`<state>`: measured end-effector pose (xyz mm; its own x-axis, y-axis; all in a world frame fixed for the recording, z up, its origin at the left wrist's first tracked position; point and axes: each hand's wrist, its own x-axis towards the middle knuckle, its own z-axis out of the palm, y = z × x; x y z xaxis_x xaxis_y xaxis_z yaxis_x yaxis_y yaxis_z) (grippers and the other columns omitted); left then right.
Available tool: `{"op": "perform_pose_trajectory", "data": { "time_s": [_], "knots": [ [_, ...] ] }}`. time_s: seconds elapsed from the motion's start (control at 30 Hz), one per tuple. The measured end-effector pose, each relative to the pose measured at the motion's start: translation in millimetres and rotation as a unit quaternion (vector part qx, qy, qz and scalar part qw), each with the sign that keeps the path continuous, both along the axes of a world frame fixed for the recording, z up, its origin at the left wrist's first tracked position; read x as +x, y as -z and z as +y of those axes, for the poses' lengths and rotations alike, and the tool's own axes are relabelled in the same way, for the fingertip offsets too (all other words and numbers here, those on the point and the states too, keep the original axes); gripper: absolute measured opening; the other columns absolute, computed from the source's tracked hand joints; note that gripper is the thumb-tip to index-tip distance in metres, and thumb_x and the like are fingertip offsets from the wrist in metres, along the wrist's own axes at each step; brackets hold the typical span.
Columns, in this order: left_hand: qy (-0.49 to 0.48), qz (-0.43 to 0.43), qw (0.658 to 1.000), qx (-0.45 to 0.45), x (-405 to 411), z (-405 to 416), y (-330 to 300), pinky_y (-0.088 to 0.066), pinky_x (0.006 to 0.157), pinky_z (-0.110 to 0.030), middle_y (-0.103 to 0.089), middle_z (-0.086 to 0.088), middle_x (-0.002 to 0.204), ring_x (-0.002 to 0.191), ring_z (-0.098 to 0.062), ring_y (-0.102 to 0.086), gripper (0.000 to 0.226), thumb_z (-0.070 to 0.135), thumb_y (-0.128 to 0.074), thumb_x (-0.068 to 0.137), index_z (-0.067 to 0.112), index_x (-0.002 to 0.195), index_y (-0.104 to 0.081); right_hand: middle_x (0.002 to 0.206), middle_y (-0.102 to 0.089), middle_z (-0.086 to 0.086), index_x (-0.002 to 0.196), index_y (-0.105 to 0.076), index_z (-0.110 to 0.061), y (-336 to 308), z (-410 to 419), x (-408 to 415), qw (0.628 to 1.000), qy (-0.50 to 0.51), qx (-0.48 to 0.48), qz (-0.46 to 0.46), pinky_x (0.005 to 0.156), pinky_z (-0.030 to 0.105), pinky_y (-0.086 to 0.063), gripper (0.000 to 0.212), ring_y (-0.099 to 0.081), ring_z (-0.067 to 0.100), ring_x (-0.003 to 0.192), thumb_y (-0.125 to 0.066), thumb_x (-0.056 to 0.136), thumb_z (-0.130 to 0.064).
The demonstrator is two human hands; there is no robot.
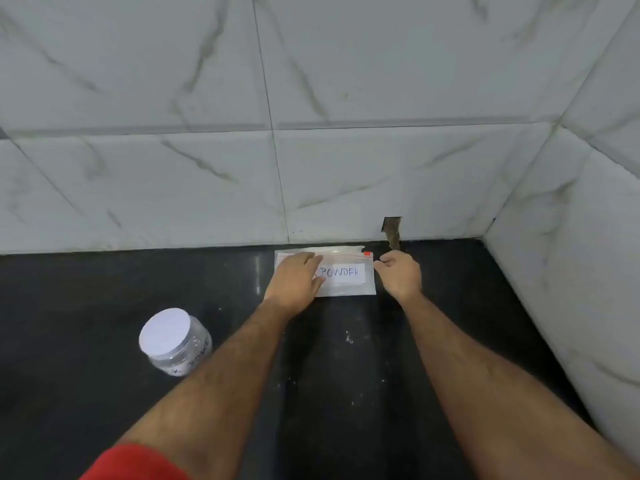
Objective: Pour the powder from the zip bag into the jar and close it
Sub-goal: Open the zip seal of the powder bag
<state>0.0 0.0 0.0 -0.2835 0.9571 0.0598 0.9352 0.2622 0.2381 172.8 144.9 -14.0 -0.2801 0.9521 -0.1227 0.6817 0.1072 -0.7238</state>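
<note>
A black polished counter meets a wall of large white tiles with grey marble veins. A second tiled wall stands at the right — they form a corner. One small hole breaks the tile edge, low, just above the counter.

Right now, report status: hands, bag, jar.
Left hand flat on bag; right hand curled at its red zip end. Jar lidded, left, untouched. Nothing between.

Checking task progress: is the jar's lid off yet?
No, the jar stands left of the bag with its white lid on.
</note>
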Motion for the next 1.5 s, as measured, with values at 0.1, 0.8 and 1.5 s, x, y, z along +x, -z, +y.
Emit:
{"op": "perform_pose_trajectory", "data": {
  "time_s": [0.1, 0.8, 1.5],
  "knots": [
    [-0.007, -0.021, 1.0, -0.006, -4, 29, 9, -0.028, 0.116, -0.036, -0.046, -0.007, 0.15, 0.138, -0.026, -0.04, 0.049, 0.032, -0.049, 0.1, 0.015, 0.146, -0.043, 0.108, -0.071, 0.002, 0.11, -0.072, -0.012, 4, 18, -12, 1.0, 0.018, -0.016, -0.007, 0.085, 0.031, -0.052, 0.023, -0.065, 0.019, 0.099, -0.066, 0.093, -0.026],
    [0.035, -0.031, 0.999, -0.01, -13, 65, 4, -0.039, 0.1, -0.038, -0.065, -0.009, 0.125, 0.12, -0.029, -0.054, 0.035, 0.027, -0.042, 0.102, 0.013, 0.13, -0.058, 0.087, -0.071, 0.007, 0.091, -0.067, -0.01, -17, 15, -22, 0.943, -0.008, -0.222, 0.249, 0.056, 0.027, -0.054, 0.007, -0.068, 0.015, 0.068, -0.063, 0.097, -0.012],
    [0.08, -0.283, 0.955, 0.039, -8, -52, -192, -0.05, 0.064, -0.017, -0.067, 0.001, 0.07, 0.062, -0.007, -0.059, 0.013, 0.019, -0.07, 0.09, 0.008, 0.087, -0.075, 0.082, -0.071, 0.009, 0.085, -0.066, -0.011, -167, -105, 26, 0.914, -0.146, -0.162, 0.344, 0.064, 0.035, -0.059, 0.01, -0.068, 0.021, 0.068, -0.069, 0.093, -0.016]
  ]
}}
